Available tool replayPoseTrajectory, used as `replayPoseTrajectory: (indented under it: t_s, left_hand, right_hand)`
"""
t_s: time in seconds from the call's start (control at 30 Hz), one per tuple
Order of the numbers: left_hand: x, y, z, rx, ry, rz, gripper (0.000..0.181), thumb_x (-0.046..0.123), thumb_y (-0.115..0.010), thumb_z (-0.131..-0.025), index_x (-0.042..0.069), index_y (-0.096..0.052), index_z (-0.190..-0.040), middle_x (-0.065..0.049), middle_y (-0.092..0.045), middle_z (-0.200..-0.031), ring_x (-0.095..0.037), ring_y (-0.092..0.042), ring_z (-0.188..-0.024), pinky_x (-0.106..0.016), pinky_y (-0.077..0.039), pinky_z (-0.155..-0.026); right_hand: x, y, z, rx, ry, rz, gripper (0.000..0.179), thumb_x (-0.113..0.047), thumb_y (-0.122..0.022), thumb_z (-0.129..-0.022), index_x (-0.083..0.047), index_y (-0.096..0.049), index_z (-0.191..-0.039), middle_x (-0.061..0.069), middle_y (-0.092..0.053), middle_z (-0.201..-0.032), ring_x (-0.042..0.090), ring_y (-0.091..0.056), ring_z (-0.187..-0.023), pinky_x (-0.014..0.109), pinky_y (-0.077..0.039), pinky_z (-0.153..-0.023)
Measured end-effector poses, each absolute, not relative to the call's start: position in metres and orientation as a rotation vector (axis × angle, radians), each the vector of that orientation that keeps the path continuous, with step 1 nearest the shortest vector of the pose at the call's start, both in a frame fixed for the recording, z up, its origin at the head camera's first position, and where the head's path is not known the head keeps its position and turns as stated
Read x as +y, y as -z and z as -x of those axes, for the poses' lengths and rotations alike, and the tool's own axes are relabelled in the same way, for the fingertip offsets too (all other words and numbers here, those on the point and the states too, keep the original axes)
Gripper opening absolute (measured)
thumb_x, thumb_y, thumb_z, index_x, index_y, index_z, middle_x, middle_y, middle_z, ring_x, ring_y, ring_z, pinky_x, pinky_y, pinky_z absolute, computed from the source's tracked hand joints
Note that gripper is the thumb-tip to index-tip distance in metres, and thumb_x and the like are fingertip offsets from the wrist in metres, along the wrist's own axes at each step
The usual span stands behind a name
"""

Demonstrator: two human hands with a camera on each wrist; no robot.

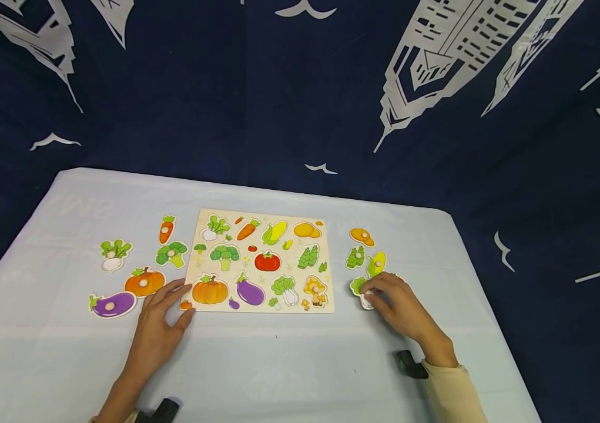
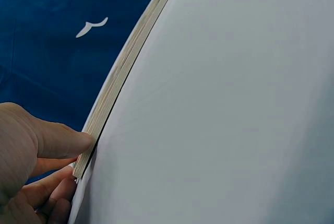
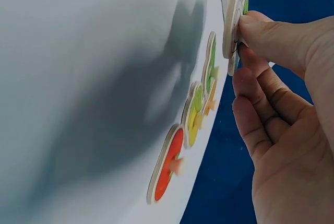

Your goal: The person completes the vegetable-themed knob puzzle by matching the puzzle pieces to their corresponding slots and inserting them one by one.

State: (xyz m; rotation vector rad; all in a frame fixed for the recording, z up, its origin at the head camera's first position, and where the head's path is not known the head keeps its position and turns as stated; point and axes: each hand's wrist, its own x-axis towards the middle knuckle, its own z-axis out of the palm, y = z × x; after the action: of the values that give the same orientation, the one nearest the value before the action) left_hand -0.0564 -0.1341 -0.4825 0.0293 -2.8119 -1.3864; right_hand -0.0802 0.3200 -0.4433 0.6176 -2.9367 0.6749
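A wooden puzzle board [image 1: 278, 302] printed with vegetables lies flat on the table. My left hand [image 1: 158, 329] holds its near left corner, the thumb on the front edge and the fingers along the left side; the left wrist view shows the thumb against the board's edge [image 2: 122, 80]. To the right of the board, my right hand [image 1: 397, 305] pinches a bok choy piece [image 1: 358, 286] between thumb and fingers. In the right wrist view this piece [image 3: 229, 31] stands tilted off the cloth. My hand partly covers it from above.
Left of the board lie a carrot [image 1: 167, 230], broccoli [image 1: 178, 254], radish [image 1: 114, 263], pumpkin [image 1: 138, 284] and eggplant [image 1: 125, 305] piece. On the right are potato [image 1: 359, 235], green shoot [image 1: 354, 258] and corn [image 1: 379, 260] pieces. A tomato piece [image 3: 163, 182] appears in the right wrist view.
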Motion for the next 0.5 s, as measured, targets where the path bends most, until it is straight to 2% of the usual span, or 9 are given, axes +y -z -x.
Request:
replayPoseTrajectory:
  t_s: [0.27,0.5]
  left_hand:
    - [-0.134,0.483,0.056,-2.806,1.4,-0.034,0.053,0.001,-0.073,-0.087,-0.003,-0.057,-0.137,-0.022,-0.05,-0.145,-0.043,-0.039,-0.131,-0.062,-0.036,-0.107]
    - [-0.134,0.484,0.056,-2.791,1.399,-0.023,0.053,0.001,-0.074,-0.086,-0.004,-0.058,-0.136,-0.022,-0.051,-0.145,-0.043,-0.04,-0.13,-0.061,-0.037,-0.106]
  right_hand:
    - [0.304,0.443,0.09,-2.95,-0.717,-0.646,0.014,-0.009,-0.075,-0.089,-0.017,-0.072,-0.1,-0.007,-0.068,-0.103,0.011,-0.061,-0.098,0.037,-0.052,-0.086]
    - [0.293,0.443,0.095,-2.931,-0.736,-0.689,0.015,-0.006,-0.075,-0.088,-0.015,-0.072,-0.099,-0.005,-0.069,-0.102,0.013,-0.063,-0.093,0.036,-0.054,-0.084]
